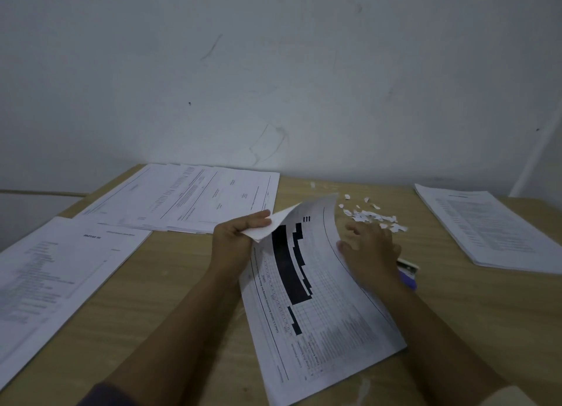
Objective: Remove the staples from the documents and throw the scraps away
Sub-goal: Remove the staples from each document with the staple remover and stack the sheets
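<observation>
Left hand (pixel 240 235) pinches sheet (pixel 319 299) at its 11 o'clock corner; right hand (pixel 369 247), fingers spread (blurred), holds nothing. Best to brace the sheet flat and tear small, dropping bits with the scraps (pixel 374 218) at 1 o'clock.

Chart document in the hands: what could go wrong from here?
The left hand pinches the chart document by its lifted corner while the right hand rests open on its edge; a hard pull could tear the page. The scrap pile lies loose just beyond the right hand, so a swing of the paper might scatter it. The purple tool, half hidden by that wrist, could get knocked.
</observation>
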